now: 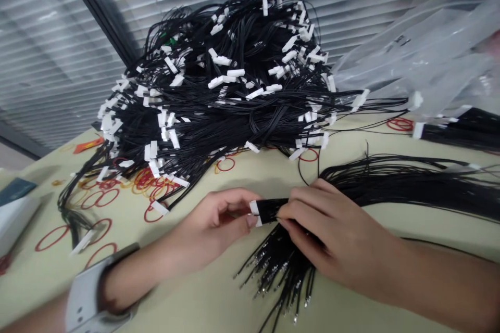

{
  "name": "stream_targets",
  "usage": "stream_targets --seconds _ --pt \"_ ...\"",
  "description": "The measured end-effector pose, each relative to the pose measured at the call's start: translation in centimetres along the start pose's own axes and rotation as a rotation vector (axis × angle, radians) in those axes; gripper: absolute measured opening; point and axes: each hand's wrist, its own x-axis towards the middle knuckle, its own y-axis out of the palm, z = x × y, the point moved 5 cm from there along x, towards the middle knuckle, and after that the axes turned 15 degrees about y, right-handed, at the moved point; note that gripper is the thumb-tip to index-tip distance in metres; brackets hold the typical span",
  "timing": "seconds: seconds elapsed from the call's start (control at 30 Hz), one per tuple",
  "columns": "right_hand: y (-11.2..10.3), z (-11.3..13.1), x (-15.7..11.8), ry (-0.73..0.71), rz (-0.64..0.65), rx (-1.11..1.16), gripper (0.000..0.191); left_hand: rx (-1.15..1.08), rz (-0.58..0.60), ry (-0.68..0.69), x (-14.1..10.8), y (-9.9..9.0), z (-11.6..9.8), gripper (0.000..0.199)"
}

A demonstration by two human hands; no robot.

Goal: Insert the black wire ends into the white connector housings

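Observation:
In the middle of the head view, a white connector (254, 208) with black wires (269, 210) in it lies between my two hands. The thumb and fingers of my left hand (224, 221) pinch the connector at its end. Just behind it, my right hand (324, 218) is closed on the wires. Under the right hand fans a bundle of loose wire ends (281, 265) with small metal tips. Its other end runs off to the right as a thick bundle of black wires (422, 184). The palm side of my right hand is hidden.
A big heap of black cables (234, 109) with white connectors stands at the back. Red and yellow rubber bands (150, 182) lie left of it on the table (187, 286). A clear plastic bag (425, 52) is at the back right, a white box (17, 223) at the left edge.

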Motion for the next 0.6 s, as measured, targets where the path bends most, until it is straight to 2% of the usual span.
stream_targets --seconds 0.17,0.3,0.5,0.6 --pt "-0.1 0.3 -0.2 -0.029 -0.013 -0.004 0.016 0.022 -0.035 -0.008 -0.1 0.0 -0.1 0.012" --pt "-0.3 0.8 -0.2 -0.117 -0.037 -0.052 0.019 -0.006 0.033 0.015 0.0 0.5 -0.3 0.012" --pt "-1.0 1.3 -0.4 -0.197 -0.206 -0.021 0.022 0.018 0.041 0.027 0.0 0.4 -0.4 0.009" --pt "-1.1 1.0 -0.5 -0.18 -0.212 0.038 0.021 -0.005 0.043 0.027 0.1 0.3 -0.4 0.01"
